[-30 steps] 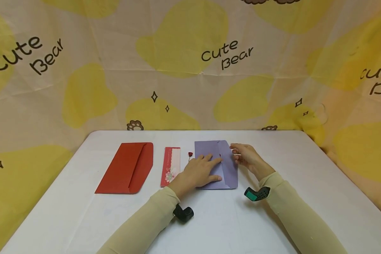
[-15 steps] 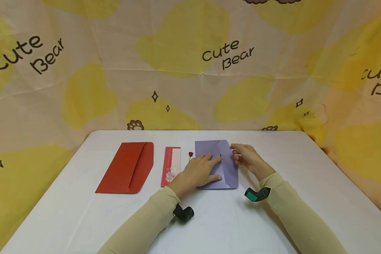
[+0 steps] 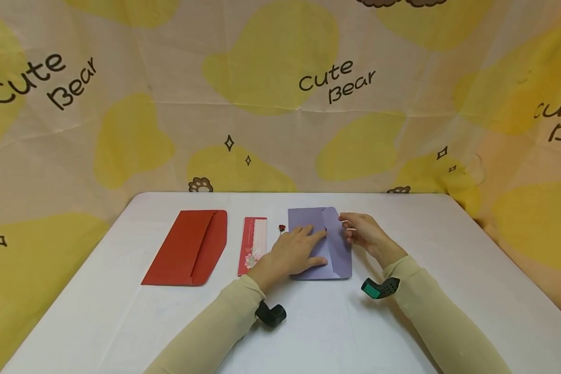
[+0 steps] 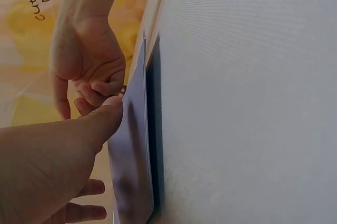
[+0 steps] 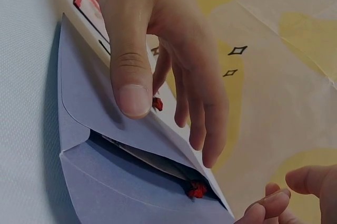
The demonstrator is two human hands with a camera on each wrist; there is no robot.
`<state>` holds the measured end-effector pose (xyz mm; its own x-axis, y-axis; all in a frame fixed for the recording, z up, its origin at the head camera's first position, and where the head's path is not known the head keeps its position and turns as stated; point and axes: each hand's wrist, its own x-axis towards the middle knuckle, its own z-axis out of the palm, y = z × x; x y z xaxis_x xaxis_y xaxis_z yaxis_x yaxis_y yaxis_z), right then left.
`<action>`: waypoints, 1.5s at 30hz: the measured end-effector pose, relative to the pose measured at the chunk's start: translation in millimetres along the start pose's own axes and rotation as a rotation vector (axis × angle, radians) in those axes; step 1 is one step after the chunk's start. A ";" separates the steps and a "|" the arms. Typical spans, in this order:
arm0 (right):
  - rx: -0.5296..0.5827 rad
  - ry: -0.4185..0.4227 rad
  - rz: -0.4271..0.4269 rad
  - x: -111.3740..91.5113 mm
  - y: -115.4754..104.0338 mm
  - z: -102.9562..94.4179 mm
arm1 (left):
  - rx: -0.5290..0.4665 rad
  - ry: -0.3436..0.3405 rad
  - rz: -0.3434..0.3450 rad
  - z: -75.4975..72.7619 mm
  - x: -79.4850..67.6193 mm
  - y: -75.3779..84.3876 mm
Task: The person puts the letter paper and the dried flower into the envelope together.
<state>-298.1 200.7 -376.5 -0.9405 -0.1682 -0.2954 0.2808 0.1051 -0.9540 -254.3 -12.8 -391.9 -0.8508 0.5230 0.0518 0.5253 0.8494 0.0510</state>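
A lavender envelope (image 3: 341, 262) lies on the white table with its flap spread to the right. My left hand (image 3: 292, 253) rests over it, fingers apart and straight. In the right wrist view the pocket gapes, and a small dried red flower (image 5: 197, 189) pokes out at its mouth beside a pale card edge (image 5: 152, 162). Just right of the flap, my right hand (image 3: 366, 234) hovers with loosely curled fingers, its fingertips close to the flap's edge and nothing in them. The left wrist view has the left thumb (image 4: 108, 113) at the envelope's surface.
Left of the left hand lies a pink floral card (image 3: 248, 241), and another small dried red flower (image 3: 282, 228) peeks out beyond the fingers. A large red envelope (image 3: 184, 252) sits farther left on the white table (image 3: 308, 337). Behind hangs a printed cloth (image 3: 266, 62).
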 end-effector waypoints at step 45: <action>-0.207 -0.055 -0.168 -5.8 -2.0 19.2 | -0.078 0.089 -0.036 -29.0 -2.8 -14.8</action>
<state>-289.5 182.7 -373.9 -0.9571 -0.2528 -0.1418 0.0713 0.2687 -0.9606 -259.3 -28.8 -363.8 -0.8661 0.4809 0.1365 0.4970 0.8576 0.1321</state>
